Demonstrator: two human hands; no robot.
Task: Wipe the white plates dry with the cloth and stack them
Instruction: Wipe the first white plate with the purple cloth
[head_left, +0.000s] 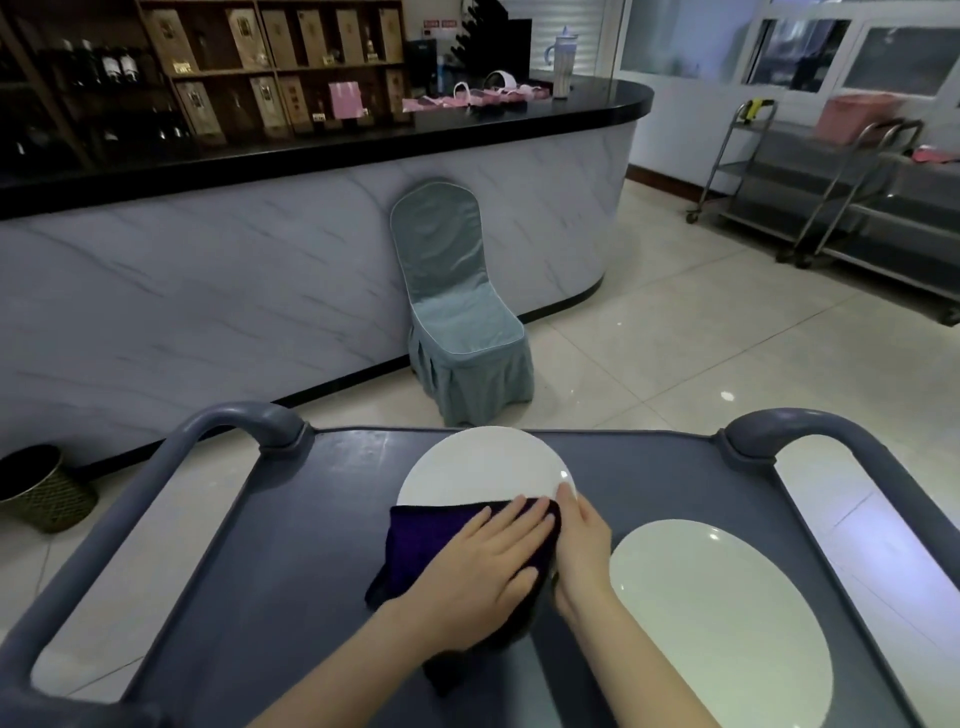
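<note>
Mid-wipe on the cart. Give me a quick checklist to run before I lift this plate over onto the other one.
1. Cloth lies on the near part of the wiped plate: ok, left hand presses flat on it.
2. Right hand holds the wiped plate at its right rim: ok, thumb on top.
3. Far half of the wiped plate dry: cannot tell.
4. Second plate lies flat on the cart, apart from the first, nothing on it: ok.
5. Plates stacked: not ok, not yet done.
</note>
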